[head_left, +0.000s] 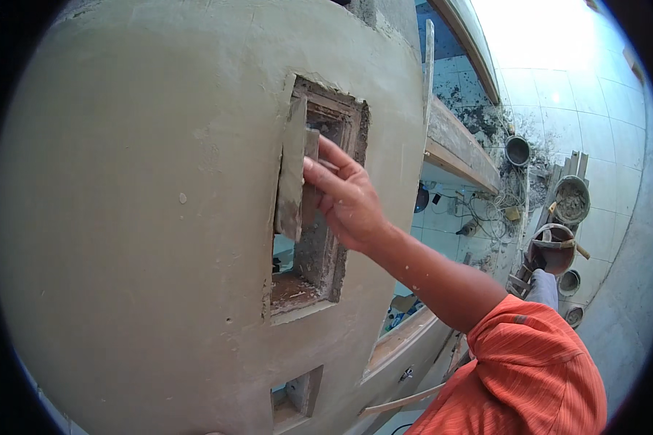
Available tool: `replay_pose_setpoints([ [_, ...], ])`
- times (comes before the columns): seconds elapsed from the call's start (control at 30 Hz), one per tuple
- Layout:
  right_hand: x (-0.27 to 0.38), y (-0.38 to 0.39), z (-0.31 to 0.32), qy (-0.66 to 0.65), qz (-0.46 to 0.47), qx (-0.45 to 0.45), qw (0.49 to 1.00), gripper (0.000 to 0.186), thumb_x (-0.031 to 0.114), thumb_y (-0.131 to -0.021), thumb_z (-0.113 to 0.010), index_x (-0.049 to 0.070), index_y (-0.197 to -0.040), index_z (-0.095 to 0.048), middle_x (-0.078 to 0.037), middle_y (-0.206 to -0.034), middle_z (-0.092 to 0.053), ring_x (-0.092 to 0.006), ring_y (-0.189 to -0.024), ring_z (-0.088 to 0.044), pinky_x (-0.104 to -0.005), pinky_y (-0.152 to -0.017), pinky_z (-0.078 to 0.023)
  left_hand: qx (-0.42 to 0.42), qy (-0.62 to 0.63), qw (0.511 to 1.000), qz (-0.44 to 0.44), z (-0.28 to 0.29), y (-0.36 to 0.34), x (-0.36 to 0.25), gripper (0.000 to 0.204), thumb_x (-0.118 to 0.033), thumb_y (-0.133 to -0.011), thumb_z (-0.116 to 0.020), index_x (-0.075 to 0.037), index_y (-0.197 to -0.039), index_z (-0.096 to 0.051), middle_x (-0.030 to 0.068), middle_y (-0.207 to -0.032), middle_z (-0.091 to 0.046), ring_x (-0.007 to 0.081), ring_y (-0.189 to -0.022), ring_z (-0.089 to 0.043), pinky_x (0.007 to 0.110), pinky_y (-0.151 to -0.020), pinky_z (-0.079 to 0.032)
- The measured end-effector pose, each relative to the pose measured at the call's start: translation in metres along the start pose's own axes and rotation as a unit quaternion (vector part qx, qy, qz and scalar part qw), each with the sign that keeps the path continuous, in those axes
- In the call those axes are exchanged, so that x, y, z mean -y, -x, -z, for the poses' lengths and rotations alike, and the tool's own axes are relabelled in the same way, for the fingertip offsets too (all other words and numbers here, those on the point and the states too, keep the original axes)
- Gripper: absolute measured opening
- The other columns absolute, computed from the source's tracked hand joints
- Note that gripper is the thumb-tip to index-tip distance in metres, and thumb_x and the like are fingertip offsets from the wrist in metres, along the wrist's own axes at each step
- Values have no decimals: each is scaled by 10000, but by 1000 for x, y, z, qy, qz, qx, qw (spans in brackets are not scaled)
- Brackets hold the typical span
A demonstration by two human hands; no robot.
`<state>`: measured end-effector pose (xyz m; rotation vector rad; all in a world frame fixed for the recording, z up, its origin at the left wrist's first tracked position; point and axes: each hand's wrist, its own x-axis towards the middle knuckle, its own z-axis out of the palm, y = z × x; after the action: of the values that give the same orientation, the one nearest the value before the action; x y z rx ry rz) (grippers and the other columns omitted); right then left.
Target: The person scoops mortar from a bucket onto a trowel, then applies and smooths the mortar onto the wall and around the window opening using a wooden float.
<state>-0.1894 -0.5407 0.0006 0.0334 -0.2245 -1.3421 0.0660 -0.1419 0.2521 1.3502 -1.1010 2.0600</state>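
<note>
My right hand [347, 192] reaches in from the lower right, its thumb and fingers closed on a plastering trowel [292, 196]. The trowel has a long flat blade smeared with plaster, and its narrow back part is in my grip. It stands on edge along the left side of a rectangular opening [353, 130] in the plastered wall [159, 181]. Rough, chipped edges surround this opening, and part of its inside is hidden behind my hand and the trowel. My left hand does not show.
Below is a smaller square opening [313, 388]. To the right, a wooden plank [461, 141] runs above a tiled floor [559, 94] with splattered mortar and tangled wires. A mortar-filled basin [573, 199], a dark bucket [517, 150] and other containers stand there.
</note>
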Motion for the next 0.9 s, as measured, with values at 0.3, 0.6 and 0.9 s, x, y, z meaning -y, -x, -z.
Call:
replay_pose_setpoints([
  [0.3,-34,106,12,126,-134,-6,983,605,179,-958,-723,30,-1488,-471,-70,-1123,-698,-103,-1021,-651,-268,-894,-540,6,-3,1000,-1,0,2,-3,480,-453,-1044,-532,13,-1095,-637,96,-911,-604,181,-742,-535,342,-650,-455],
  [0.6,37,-11,11,574,380,-105,718,366,140,-865,-780,17,-1194,-678,-144,-1040,-710,-265,-845,-706,-355,-763,-572,13,-4,1000,16,-1,0,-13,464,-435,-1045,-531,14,-1101,-634,98,-926,-606,186,-760,-539,344,-666,-455],
  [0.9,-27,46,-15,594,409,146,677,471,96,-763,-790,29,-1208,-650,-95,-910,-613,-252,-816,-626,-368,-703,-550,21,-6,1000,21,1,0,-11,448,-417,-1047,-529,15,-1108,-630,100,-941,-608,191,-778,-544,347,-682,-456],
])
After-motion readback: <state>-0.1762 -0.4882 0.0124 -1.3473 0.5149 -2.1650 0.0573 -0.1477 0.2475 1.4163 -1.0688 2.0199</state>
